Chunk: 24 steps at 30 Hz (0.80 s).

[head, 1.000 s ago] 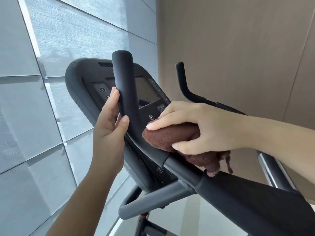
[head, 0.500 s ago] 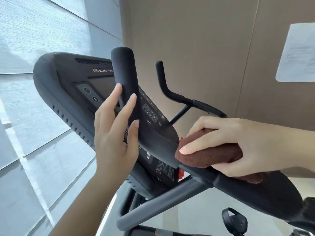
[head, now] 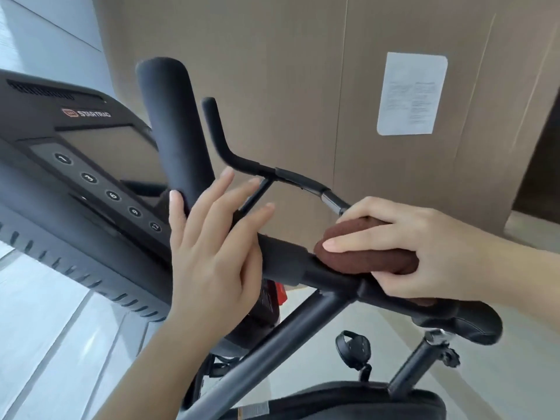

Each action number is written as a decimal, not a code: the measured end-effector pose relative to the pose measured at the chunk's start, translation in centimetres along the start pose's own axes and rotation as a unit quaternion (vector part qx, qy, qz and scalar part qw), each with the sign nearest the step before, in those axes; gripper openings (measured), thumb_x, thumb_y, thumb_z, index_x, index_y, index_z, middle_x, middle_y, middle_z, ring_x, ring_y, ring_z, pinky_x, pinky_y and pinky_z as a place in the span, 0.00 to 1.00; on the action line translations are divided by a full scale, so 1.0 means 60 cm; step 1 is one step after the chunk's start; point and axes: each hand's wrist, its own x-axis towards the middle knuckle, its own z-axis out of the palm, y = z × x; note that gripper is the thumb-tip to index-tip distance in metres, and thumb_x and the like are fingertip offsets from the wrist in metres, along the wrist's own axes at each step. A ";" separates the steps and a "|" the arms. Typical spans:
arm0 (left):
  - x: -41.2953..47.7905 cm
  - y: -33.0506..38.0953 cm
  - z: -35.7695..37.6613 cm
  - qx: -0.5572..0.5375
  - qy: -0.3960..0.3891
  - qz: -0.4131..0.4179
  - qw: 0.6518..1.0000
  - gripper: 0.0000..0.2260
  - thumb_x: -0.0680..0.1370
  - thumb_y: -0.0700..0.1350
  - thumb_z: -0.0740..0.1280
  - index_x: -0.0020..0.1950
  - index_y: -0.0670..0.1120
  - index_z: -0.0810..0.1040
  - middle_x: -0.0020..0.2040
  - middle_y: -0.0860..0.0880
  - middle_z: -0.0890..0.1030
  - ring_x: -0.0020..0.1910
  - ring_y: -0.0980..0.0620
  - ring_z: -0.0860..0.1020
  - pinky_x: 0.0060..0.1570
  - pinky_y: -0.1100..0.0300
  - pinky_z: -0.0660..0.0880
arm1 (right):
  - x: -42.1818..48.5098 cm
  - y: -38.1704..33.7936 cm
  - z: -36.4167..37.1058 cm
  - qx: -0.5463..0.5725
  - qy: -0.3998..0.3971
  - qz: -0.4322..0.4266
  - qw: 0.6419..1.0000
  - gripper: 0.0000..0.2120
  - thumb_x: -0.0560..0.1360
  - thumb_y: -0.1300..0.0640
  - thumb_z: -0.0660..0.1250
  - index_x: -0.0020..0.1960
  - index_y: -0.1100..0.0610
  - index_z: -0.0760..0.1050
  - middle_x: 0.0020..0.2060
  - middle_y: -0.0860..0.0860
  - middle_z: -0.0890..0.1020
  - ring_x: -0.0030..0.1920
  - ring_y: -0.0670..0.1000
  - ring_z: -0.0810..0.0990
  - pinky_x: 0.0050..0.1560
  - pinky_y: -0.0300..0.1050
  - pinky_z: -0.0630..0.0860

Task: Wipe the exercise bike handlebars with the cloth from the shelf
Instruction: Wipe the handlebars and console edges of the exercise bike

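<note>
The near black handlebar (head: 174,122) rises upright at the centre and bends into a horizontal bar running right. My right hand (head: 424,247) grips a folded brown cloth (head: 366,259) wrapped over that horizontal bar. My left hand (head: 212,237) rests on the bend of the bar with straight, spread fingers, thumb against the upright part. The far handlebar (head: 242,159) curves behind, untouched.
The bike's console (head: 75,165) with a screen and numbered buttons fills the left. A seat (head: 363,398) and seat post (head: 415,362) sit at the bottom right, a pedal (head: 353,348) below the bar. A brown wall with a white paper notice (head: 410,92) stands behind.
My right hand slid the cloth rightward along the horizontal bar, away from the bend. My left hand moved down the upright toward the bend. The view shifted right.
</note>
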 end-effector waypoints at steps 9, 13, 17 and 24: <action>-0.037 0.057 0.014 0.009 -0.080 0.048 0.996 0.11 0.77 0.43 0.59 0.50 0.43 0.80 0.56 0.44 0.80 0.64 0.45 0.72 0.63 0.36 0.52 | -0.068 -0.017 0.018 -0.016 0.055 0.206 0.977 0.25 0.67 0.60 0.64 0.58 0.38 0.75 0.55 0.38 0.72 0.51 0.45 0.75 0.50 0.33 0.70; -0.044 0.077 0.019 -0.013 -0.106 0.039 0.993 0.11 0.76 0.43 0.59 0.51 0.43 0.80 0.50 0.46 0.81 0.55 0.45 0.77 0.65 0.44 0.55 | -0.068 -0.034 0.029 -0.053 0.083 0.244 0.965 0.25 0.67 0.61 0.65 0.59 0.39 0.75 0.56 0.42 0.73 0.51 0.49 0.74 0.52 0.43 0.71; -0.046 0.081 0.026 -0.013 -0.102 0.025 0.994 0.11 0.76 0.43 0.59 0.51 0.42 0.79 0.49 0.46 0.81 0.53 0.44 0.77 0.63 0.45 0.58 | -0.077 -0.045 0.043 -0.086 0.114 0.271 0.952 0.25 0.67 0.61 0.65 0.60 0.40 0.75 0.56 0.44 0.74 0.50 0.53 0.74 0.52 0.44 0.70; -0.055 0.115 0.035 -0.064 -0.100 0.031 0.992 0.11 0.75 0.42 0.61 0.54 0.43 0.79 0.53 0.46 0.81 0.57 0.45 0.76 0.65 0.43 0.55 | -0.109 -0.054 0.062 -0.129 0.180 0.283 0.933 0.24 0.67 0.62 0.66 0.62 0.45 0.75 0.55 0.51 0.75 0.50 0.57 0.75 0.49 0.51 0.74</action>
